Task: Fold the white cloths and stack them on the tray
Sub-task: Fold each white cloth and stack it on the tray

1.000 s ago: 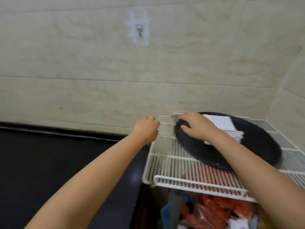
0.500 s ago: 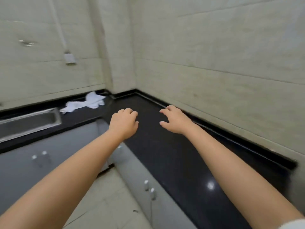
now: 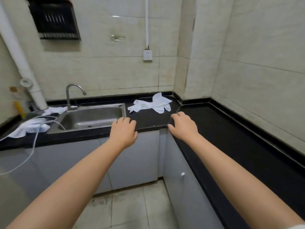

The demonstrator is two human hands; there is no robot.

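We see a crumpled white cloth (image 3: 151, 104) lying unfolded on the black worktop (image 3: 231, 129), close to the back edge near the inner corner where the two runs of the worktop meet, just to the right of the sink (image 3: 92, 117). A second white cloth (image 3: 55, 110) lies bunched at the back edge on the far side of the sink, beside the base of the tap (image 3: 70, 95), and a third white cloth (image 3: 29, 127) sits in a heap at the left end of the worktop, near its front edge, with a white cable (image 3: 33, 146) running across it and hanging down over the cabinet fronts.

Our left hand (image 3: 123, 132) hovers above the front edge of the worktop just right of the sink, fingers loosely curled and holding nothing. Our right hand (image 3: 182, 126) reaches over the inner corner, fingers relaxed and slightly spread, also empty. Both stop short of the nearest cloth.

Behind the worktop we see tiled walls, a wall socket (image 3: 147, 55) above the cloth, a white drainpipe (image 3: 21, 63) at the left, and a dark dish rack (image 3: 54, 22) mounted high.
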